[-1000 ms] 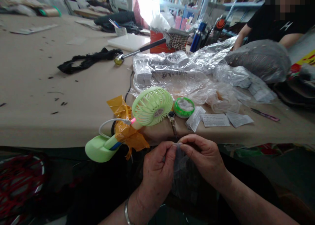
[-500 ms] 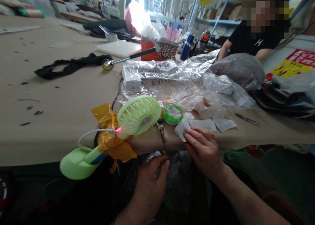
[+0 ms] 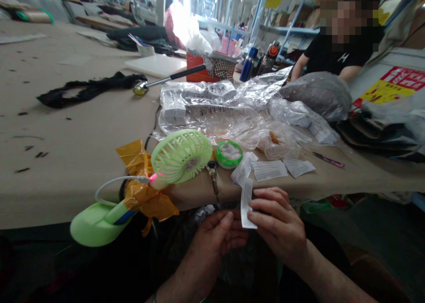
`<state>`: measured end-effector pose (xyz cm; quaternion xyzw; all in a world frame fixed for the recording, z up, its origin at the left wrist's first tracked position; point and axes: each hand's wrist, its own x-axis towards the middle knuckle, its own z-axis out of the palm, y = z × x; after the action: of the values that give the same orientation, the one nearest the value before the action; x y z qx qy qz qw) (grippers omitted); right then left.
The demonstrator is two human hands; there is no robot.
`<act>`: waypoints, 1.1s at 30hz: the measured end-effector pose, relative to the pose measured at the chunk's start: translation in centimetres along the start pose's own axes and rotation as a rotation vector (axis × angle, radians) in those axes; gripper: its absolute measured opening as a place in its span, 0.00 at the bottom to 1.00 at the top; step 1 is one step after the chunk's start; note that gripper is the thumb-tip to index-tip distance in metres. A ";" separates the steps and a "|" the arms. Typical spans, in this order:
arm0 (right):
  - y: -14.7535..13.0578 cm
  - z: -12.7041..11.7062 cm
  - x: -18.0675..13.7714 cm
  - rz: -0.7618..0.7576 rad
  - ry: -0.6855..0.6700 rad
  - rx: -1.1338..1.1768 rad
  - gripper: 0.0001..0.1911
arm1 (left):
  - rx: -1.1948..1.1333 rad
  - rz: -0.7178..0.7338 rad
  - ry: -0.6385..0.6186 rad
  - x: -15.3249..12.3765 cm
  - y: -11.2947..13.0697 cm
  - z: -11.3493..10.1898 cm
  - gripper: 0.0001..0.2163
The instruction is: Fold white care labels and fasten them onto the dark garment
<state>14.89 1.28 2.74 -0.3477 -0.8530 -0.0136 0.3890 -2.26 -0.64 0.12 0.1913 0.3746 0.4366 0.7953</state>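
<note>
The right hand (image 3: 280, 228) has moved. Half a second ago it was down on the small heap of white papers (image 3: 241, 170) at the edge of the table (image 3: 83, 157). Now it is back from the heap and holds one white strip (image 3: 246, 205). The fingers of the right hand are closed on the strip's right side, pinching it. The left hand (image 3: 214, 239) has changed too: its thumb was pressed near its fingertips, and now its fingers reach out more, toward the strip. They are bent a little. One cannot tell if they pinch something small or touch the strip.

The strip is in front of the table's edge, between the two hands. It is long and thin. Its long way runs almost straight up and down in the view. The top end points away from the person, to the heap, and the bottom end points back to the person. Its wide, flat side faces the camera.

The heap sits just beside a green tub (image 3: 229, 164) with white fluff in it. Near the tub are a thin tool (image 3: 213, 179) and a light green fan (image 3: 181, 157). The whole view has slid a bit, so the fan shows further left than before.
</note>
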 end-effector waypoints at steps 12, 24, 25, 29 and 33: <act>0.8 -1.3 -0.1 0.065 -0.084 -0.169 0.17 | 0.017 -0.110 0.089 0.3 -0.5 0.5 0.09; 4.6 -1.7 -0.5 0.154 0.023 -0.240 0.09 | 0.039 -0.190 0.096 0.3 -0.4 0.4 0.10; 4.3 -1.8 -0.5 0.152 0.040 -0.200 0.10 | 0.028 -0.201 0.090 0.2 -0.3 0.4 0.10; 1.4 -1.3 -1.0 0.041 -0.029 0.003 0.10 | -0.056 -0.195 0.037 0.0 0.0 0.7 0.08; -1.7 0.4 -1.8 -0.110 -0.220 0.135 0.06 | -0.192 -0.145 -0.038 0.1 -0.1 0.7 0.04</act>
<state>14.47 -0.93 1.65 -0.2729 -0.9072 0.0609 0.3144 -1.69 -0.60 0.50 0.0952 0.3288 0.4082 0.8463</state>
